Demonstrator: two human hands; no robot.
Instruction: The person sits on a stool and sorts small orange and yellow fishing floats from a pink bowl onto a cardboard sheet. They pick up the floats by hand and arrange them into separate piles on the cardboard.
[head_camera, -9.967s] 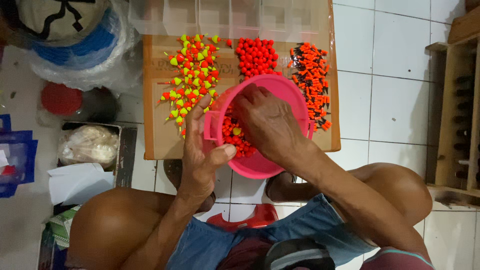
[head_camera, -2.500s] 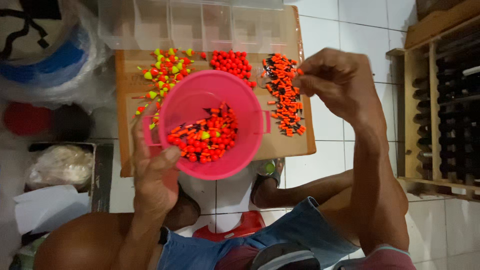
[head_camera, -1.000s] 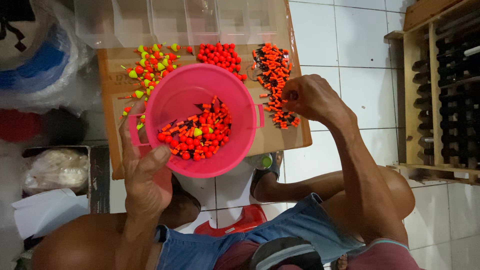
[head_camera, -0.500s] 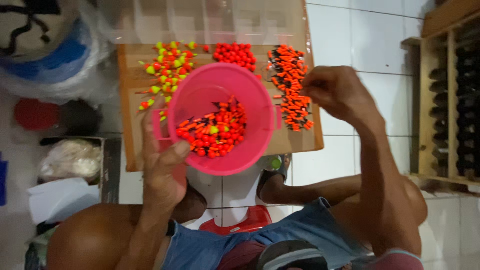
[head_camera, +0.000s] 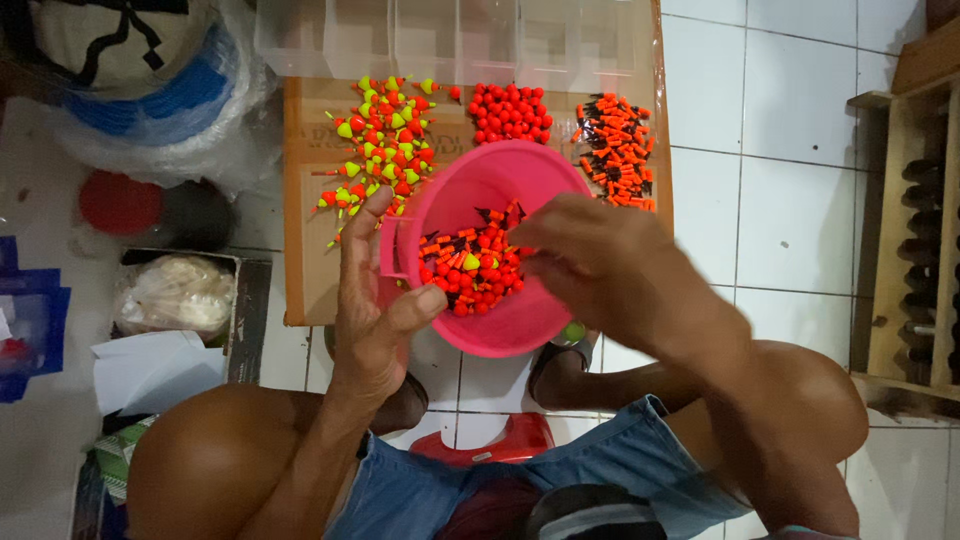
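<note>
While my left hand (head_camera: 375, 300) clamped the pink bucket (head_camera: 490, 330) by its near rim, my right hand (head_camera: 600, 265) hovered just right of the mixed floats (head_camera: 470, 270) inside; fingers curled, whether that grip held anything I could not tell.

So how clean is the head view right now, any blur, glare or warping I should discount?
Head view: the right hand is smeared by motion blur over the pink bowl; the left hand and the floats on the cardboard stay fairly sharp; mild glare on the white floor tiles; the clear compartment box at top looks hazy.
</note>
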